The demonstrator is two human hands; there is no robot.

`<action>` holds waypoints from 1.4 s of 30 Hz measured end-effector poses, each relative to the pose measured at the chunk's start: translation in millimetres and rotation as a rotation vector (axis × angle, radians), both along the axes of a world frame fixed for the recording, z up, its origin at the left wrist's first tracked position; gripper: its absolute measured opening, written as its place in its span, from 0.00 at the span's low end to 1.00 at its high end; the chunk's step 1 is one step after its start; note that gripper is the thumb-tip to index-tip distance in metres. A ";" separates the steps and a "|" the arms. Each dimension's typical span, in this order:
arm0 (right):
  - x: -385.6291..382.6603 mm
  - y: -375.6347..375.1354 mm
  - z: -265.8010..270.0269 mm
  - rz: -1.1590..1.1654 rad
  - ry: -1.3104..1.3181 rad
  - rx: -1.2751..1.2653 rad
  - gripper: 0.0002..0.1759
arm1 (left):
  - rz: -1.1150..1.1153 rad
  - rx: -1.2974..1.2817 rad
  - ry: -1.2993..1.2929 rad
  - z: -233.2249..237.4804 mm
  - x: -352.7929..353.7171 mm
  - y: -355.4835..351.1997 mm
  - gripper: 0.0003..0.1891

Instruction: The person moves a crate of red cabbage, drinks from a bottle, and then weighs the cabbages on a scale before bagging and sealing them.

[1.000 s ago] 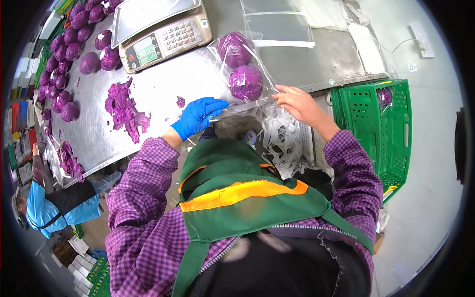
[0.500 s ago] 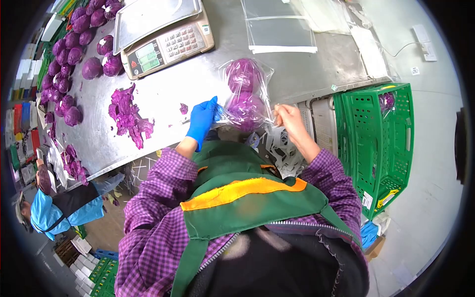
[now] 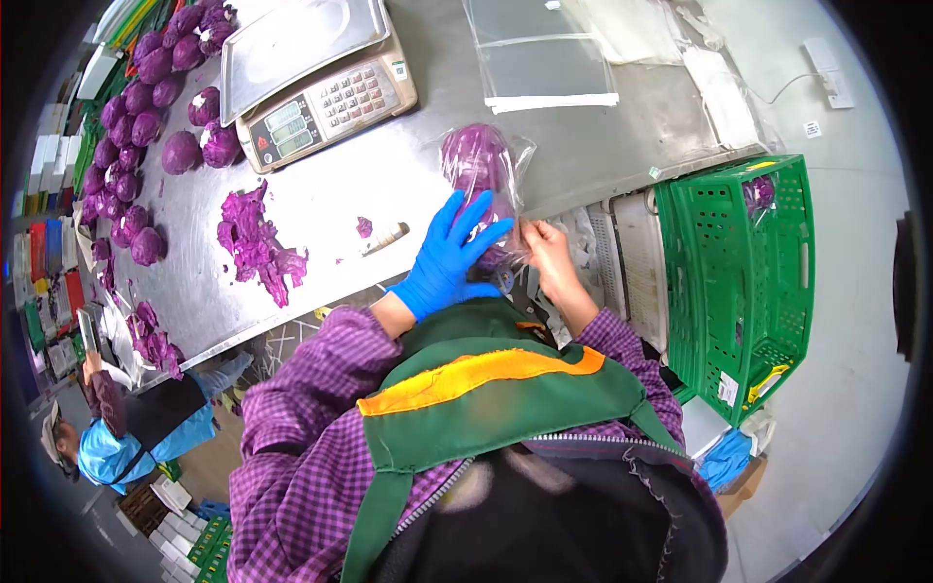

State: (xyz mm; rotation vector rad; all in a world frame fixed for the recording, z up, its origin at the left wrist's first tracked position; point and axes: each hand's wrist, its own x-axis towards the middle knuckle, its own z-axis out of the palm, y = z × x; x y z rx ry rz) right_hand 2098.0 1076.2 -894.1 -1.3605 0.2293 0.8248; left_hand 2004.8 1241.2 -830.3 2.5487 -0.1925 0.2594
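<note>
Two red cabbages point(image 3: 474, 155) lie end to end in a clear plastic bag point(image 3: 521, 160) at the front edge of the metal table. My left hand point(image 3: 445, 260), in a blue glove, spreads its fingers across the lower cabbage and partly hides it. Bare and closed, my right hand point(image 3: 551, 255) pinches the bag's edge at its lower right. To the left of my gloved fingers lie a slim object with a pale end point(image 3: 387, 239) and a small cabbage scrap point(image 3: 364, 226).
A digital scale point(image 3: 321, 112) stands behind. Loose red cabbages point(image 3: 126, 126) and torn leaves point(image 3: 255, 243) cover the left side. Flat clear bags point(image 3: 544, 78) lie at the back. Green crates point(image 3: 734, 282) stand right, one with a bagged cabbage point(image 3: 758, 192). A person in blue point(image 3: 117, 452) is at far left.
My left hand has moved right from beside the bag onto the lower cabbage, its fingers spreading. My right hand, still pinching the bag, is slightly lower. The bagged cabbages sit slightly nearer me.
</note>
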 end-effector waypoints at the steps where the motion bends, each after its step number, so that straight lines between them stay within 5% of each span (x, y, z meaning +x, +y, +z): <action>1: -6.7 4.6 0.0 -0.074 0.079 0.072 0.12 | -0.014 -0.002 -0.002 -13.8 1.7 1.5 0.39; 7: -0.4 41.7 24.2 -0.261 0.009 -0.042 0.18 | 0.001 -0.071 -0.108 -19.4 24.5 32.0 0.46; 10: 36.2 78.9 95.6 -0.024 -0.138 0.147 0.21 | 0.289 -0.913 -0.064 20.0 47.2 67.6 0.42; 13: 84.6 107.7 151.2 0.039 -0.290 0.195 0.24 | 0.256 -2.086 0.709 61.7 60.8 130.3 0.28; 14: 103.7 104.9 156.5 0.170 -0.529 0.004 0.34 | 0.241 -2.115 0.764 68.8 58.1 136.3 0.27; 15: 110.1 110.0 160.8 0.158 -0.524 -0.004 0.34 | 0.195 -2.163 0.793 64.6 55.4 139.1 0.28; 17: 121.6 110.8 165.4 0.467 -1.006 -0.171 0.40 | 0.137 -2.272 0.883 59.7 53.2 136.0 0.27; 19: 115.2 103.9 156.4 0.781 -0.583 -0.124 0.48 | -0.048 -2.187 0.947 69.4 60.8 130.6 0.27; 21: 86.2 89.3 134.7 0.927 -0.101 0.302 0.52 | -0.379 -1.312 0.740 74.8 57.6 136.6 0.30; 22: 72.8 76.6 143.3 0.838 -0.071 0.306 0.54 | -0.283 -1.343 0.872 64.9 63.8 133.6 0.30; 25: 64.1 27.8 125.9 0.607 -0.317 0.214 0.58 | 0.113 -1.499 1.168 72.2 103.2 89.1 0.29; 27: 71.5 -8.7 111.9 0.503 -0.327 0.149 0.56 | -0.046 -1.407 1.166 56.5 133.5 59.5 0.29; 28: 77.6 -37.9 111.9 0.455 -0.340 0.141 0.56 | 0.114 -1.620 1.326 53.1 151.2 34.2 0.31; 31: 98.7 -131.9 121.2 0.108 -0.364 0.344 0.53 | 0.004 -1.660 1.389 63.4 200.9 -56.4 0.34; 36: 138.4 -358.4 170.8 -0.337 -0.510 -0.147 0.52 | -0.227 -1.138 0.827 94.4 255.2 -210.0 0.37; 39: 171.3 -502.0 174.9 -0.371 -0.635 -0.297 0.53 | -0.178 -0.980 1.024 65.5 264.3 -249.0 0.33; 41: 195.7 -591.1 154.0 -0.218 -0.840 -0.751 0.50 | -0.097 -0.962 1.107 45.4 256.2 -271.5 0.28; 42: 203.0 -619.1 143.1 -0.210 -0.838 -0.741 0.50 | -0.104 -0.916 1.135 33.7 250.2 -276.8 0.26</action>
